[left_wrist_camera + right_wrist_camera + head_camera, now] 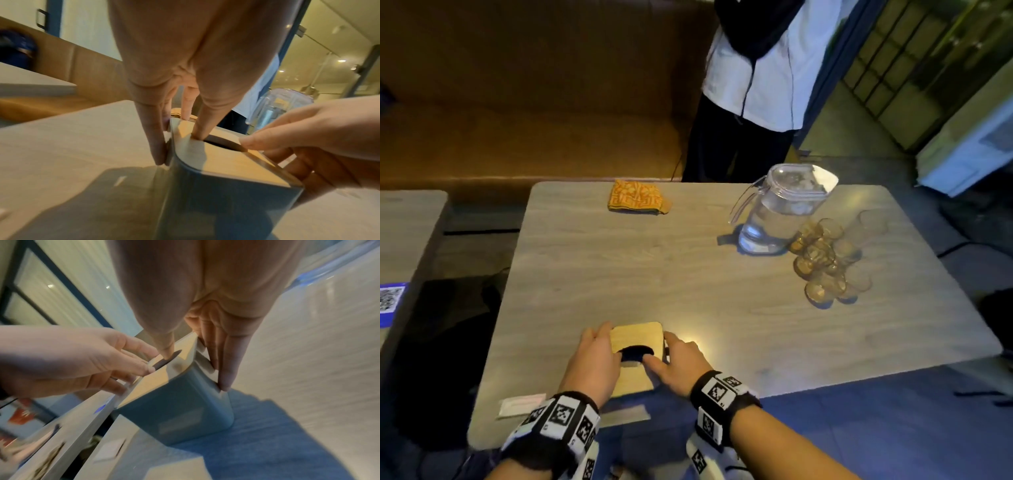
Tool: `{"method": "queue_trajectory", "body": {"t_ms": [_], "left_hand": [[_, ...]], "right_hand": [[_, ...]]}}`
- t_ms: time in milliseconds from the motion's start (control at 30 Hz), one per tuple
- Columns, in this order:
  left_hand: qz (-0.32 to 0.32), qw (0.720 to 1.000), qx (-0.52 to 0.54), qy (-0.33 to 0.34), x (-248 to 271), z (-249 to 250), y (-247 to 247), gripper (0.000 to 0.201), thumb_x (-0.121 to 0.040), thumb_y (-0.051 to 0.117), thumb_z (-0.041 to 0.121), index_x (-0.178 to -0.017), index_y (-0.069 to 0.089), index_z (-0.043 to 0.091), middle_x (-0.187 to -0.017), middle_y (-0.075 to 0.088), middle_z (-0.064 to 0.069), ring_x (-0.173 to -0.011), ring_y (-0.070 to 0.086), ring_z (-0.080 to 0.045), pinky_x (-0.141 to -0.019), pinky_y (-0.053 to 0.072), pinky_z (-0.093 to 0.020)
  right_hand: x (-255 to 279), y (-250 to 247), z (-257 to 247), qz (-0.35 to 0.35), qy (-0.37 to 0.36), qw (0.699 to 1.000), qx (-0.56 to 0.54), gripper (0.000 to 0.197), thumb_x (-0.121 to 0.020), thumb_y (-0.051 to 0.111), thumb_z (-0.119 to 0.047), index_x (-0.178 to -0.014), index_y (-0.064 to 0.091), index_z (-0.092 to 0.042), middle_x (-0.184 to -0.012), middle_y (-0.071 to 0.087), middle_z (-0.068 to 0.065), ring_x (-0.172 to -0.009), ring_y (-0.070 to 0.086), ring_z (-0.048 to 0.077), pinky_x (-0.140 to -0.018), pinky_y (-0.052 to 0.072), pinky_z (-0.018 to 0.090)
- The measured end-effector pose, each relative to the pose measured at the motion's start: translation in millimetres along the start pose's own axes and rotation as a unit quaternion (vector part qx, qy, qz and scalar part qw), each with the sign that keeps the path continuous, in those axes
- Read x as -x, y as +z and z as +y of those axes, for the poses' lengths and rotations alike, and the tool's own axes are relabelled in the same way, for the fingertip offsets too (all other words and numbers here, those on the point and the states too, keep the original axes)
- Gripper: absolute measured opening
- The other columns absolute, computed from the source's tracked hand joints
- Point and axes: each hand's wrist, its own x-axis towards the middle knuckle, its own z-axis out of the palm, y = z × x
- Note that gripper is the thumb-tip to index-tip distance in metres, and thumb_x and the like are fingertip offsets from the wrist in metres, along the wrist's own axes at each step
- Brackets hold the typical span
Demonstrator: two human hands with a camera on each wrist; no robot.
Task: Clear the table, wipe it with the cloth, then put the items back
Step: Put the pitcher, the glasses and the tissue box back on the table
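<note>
Gripping rounded wood-topped tissue box [637, 337]

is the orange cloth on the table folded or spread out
Folded. The cloth lies as a small thick square near the table's far edge, layers showing at its side.

Your head camera looks forward and down over the table [688, 260] from its near edge, taking in both hands and the far side. The left wrist camera sits close behind the left hand [176, 68], looking along its fingers across the table. The right wrist camera does likewise behind the right hand [207, 293], tilted. All three views share the tissue box [637, 337] between your hands.
</note>
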Motion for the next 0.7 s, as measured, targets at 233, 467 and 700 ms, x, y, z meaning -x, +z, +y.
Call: {"method": "queue_trajectory", "body": {"t_ms": [233,467,700], "left_hand": [[-0.054,0.995,-0.008,0.079,-9.4,71.8,12.2,0.061,-0.094,0.065,0.024,-0.149,0.039,0.019,-0.134,0.04,-0.009,-0.118,0.056,-0.032,-0.1,0.045,-0.038],[-0.08,0.979,0.035,0.185,-15.9,157.3,18.0,0.041,-0.079,0.079,0.048,-0.105,0.056,0.026,-0.101,0.051,0.004,-0.093,0.055,-0.019,-0.079,0.046,-0.036],[-0.137,0.962,0.143,0.19,-48.0,240.4,38.0,0.101,-0.066,0.075,0.075,-0.149,0.036,0.033,-0.142,0.048,0.003,-0.128,0.052,-0.019,-0.104,0.048,-0.043]], "right_hand": [[22.5,-62.2,35.6,0.125,0.044,0.99,-0.035,0.057,-0.075,0.059,-0.047,-0.128,0.051,-0.027,-0.112,0.068,0.007,-0.101,0.064,0.03,-0.087,0.054,0.043],[38.5,-164.0,56.1,0.215,0.038,0.975,0.032,0.049,-0.086,0.057,-0.022,-0.134,0.048,-0.026,-0.116,0.066,0.013,-0.109,0.057,0.035,-0.086,0.05,0.041],[19.7,-252.8,72.3,0.182,-0.089,0.974,0.104,0.042,-0.087,0.057,-0.01,-0.128,0.06,-0.018,-0.111,0.067,0.011,-0.107,0.057,0.032,-0.09,0.045,0.039]]}}
